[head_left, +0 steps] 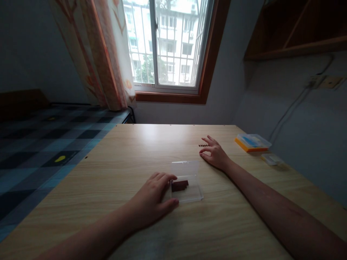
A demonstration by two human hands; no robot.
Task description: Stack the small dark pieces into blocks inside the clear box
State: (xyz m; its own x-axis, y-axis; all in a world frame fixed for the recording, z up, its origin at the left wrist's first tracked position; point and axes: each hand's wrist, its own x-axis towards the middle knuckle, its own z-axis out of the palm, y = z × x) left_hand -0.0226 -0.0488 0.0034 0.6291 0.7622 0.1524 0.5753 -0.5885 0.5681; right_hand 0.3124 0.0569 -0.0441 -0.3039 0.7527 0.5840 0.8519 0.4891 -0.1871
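Wooden tabletop [121,151] near barred window [176,47], clear case [193,198] held

Dark strips [179,185] are contained in the clear case, its lid opened back; its left side is held between thumb and spread fingers of the left hand [155,193]. Beside a row of small dark pieces [204,145], the right hand [217,155] is poised, fingers curved; whether anything is pinched cannot be told.

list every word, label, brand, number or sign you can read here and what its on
No text can be read anywhere in this picture.
Window's lower rail: small reddish marks, too small to tell whether they are lettering.
Orange-edged box: nothing legible on it.
Open clear case at the left hand: no readable lettering.
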